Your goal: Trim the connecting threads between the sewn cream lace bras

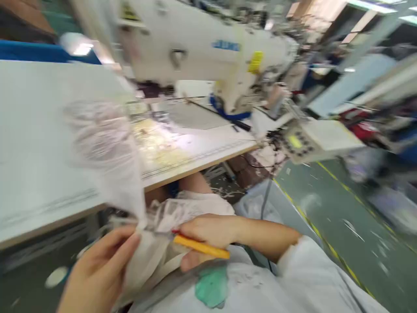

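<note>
My left hand [97, 269] pinches the lower end of a sheer white piece of fabric [107, 152] that rises, blurred, in front of the table. My right hand [206, 234] is closed on an orange tool [200, 247] with a red tip, and its fingers also touch the white fabric bunched in my lap. A white industrial sewing machine [202, 48] stands on the white table [35, 143] just beyond both hands.
A control panel box [312, 141] hangs at the table's right end. To the right runs a green floor [342, 208] with yellow lines. Blurred machines and coloured cloth fill the far right. A teal scrap [211, 289] lies on my lap.
</note>
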`<state>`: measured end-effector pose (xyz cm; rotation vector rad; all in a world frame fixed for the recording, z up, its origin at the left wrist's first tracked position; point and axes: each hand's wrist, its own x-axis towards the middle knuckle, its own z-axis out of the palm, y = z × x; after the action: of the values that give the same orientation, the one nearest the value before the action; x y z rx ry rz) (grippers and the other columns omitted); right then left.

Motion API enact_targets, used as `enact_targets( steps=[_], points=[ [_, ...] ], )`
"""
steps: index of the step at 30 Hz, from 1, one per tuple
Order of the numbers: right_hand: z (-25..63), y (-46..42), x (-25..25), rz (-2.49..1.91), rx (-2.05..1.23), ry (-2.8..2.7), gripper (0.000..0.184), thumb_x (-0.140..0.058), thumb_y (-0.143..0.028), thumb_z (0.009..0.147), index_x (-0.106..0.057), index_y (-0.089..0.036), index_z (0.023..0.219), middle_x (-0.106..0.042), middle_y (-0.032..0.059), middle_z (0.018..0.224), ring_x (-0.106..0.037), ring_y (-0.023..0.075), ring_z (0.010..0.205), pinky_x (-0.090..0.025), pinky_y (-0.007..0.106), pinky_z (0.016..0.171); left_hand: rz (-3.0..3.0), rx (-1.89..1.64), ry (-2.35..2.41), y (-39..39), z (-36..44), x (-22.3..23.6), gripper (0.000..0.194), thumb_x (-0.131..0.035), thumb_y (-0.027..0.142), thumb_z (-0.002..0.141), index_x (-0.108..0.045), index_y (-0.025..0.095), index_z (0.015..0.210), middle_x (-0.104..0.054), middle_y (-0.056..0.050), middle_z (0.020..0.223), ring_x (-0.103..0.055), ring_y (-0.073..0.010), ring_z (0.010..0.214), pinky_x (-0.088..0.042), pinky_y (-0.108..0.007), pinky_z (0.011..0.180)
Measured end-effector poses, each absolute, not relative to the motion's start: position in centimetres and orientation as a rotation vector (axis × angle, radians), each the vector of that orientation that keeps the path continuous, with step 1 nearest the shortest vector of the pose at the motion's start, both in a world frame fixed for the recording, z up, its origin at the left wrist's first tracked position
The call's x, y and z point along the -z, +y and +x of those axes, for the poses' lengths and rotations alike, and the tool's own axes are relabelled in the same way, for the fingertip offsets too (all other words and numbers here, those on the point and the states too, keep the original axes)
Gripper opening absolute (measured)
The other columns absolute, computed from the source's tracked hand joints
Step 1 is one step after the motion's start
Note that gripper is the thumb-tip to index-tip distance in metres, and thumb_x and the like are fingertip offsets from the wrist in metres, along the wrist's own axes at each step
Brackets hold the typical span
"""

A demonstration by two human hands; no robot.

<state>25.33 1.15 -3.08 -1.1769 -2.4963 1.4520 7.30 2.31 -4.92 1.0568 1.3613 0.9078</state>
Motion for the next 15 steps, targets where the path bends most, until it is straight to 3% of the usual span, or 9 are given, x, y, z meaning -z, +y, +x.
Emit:
enact_targets(
  steps=[5, 10, 15],
  points=[
    [24.4, 1.9, 2.7, -1.028, -1.398, -2.609, 0.027, -0.050, -0.043, 0.082, -0.047, -0.016, 0.081, -0.056, 0.0039, 0.074, -0.049, 0.0129, 0.061, -0.038, 0.023, 0.054, 0.825, -0.936, 1.303, 0.5, 3.3, 2.2, 0.025, -0.077, 0.039, 0.054, -0.066, 0.017, 0.060, -0.060, 0.002, 0.057, -0.050, -0.0115, 0.053, -0.040, -0.021, 0.049],
    [23.7, 1.2, 2.8, -1.074, -1.417, -2.571, 0.032, -0.043, -0.048, 0.085, -0.045, -0.017, 0.079, -0.053, 0.0020, 0.072, -0.048, 0.0123, 0.060, -0.038, 0.023, 0.053, 0.808, -0.932, 1.281, 1.1, 3.1, 2.2, 0.022, -0.076, 0.037, 0.054, -0.066, 0.018, 0.057, -0.058, 0.001, 0.055, -0.047, -0.0107, 0.050, -0.037, -0.020, 0.045],
    [23.2, 1.8, 2.3, -1.212, -1.299, -2.649, 0.037, -0.049, -0.053, 0.082, -0.045, -0.018, 0.074, -0.052, 0.0002, 0.068, -0.047, 0.0123, 0.058, -0.033, 0.023, 0.051, 0.814, -0.928, 1.235, 1.0, 3.0, 2.6, 0.022, -0.076, 0.037, 0.055, -0.064, 0.018, 0.055, -0.053, 0.003, 0.050, -0.042, -0.0087, 0.045, -0.032, -0.018, 0.040]
  ],
)
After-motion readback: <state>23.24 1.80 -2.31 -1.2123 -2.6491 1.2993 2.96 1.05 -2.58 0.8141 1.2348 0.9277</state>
